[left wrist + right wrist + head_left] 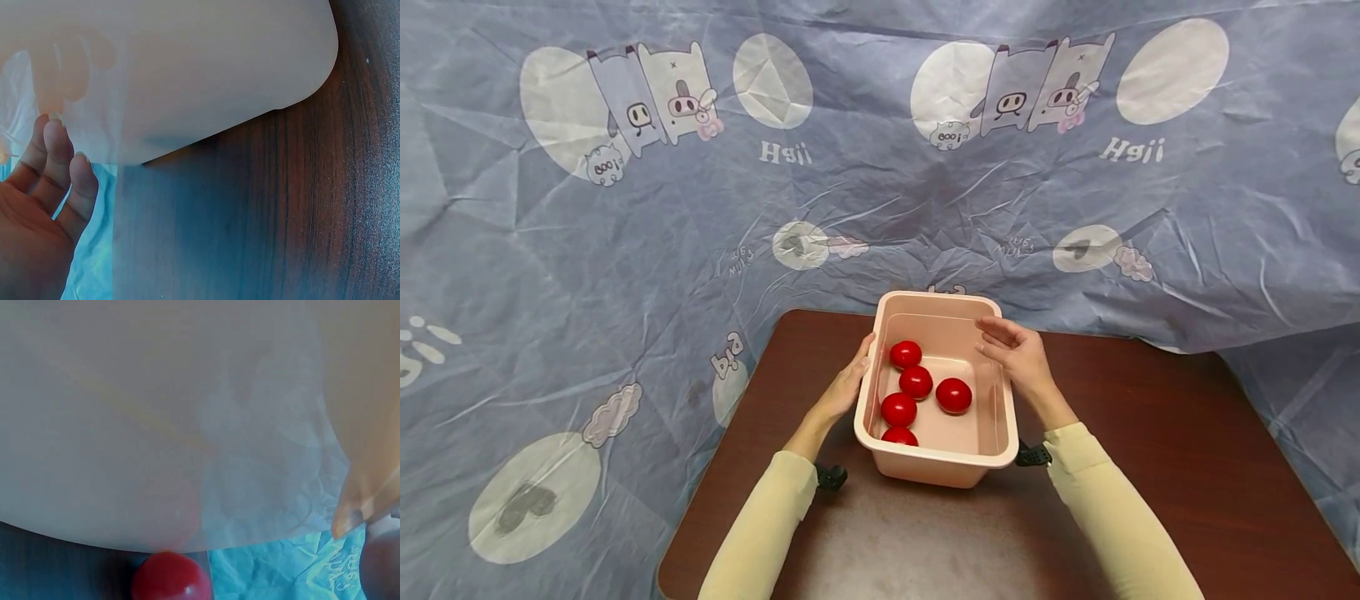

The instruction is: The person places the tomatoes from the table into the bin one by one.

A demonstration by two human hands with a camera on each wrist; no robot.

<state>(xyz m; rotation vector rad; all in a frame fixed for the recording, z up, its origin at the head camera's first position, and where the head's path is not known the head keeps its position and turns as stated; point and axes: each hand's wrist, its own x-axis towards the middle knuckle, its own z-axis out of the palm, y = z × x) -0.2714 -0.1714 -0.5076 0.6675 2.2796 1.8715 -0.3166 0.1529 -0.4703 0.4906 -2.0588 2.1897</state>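
Note:
A pale pink plastic bin [936, 459] stands on the dark wooden table with several glossy red balls [953, 396] inside. My left hand [844, 387] lies along the bin's left side, fingers extended upward near the rim. In the left wrist view its fingertips [57, 122] meet the bin's outer wall. Over the right rim, my right hand [1018, 357] has its fingers loosely bent, their tips overlapping the bin's inside in the head view. The right wrist view shows a red ball [170, 577] on the table, close against the bin's outer wall.
Behind the table hangs a wrinkled blue cloth [880, 200] with cartoon prints, also draped down the left side. The tabletop [1150, 450] stretches right of the bin. Dark straps with small devices [831, 477] sit at both wrists.

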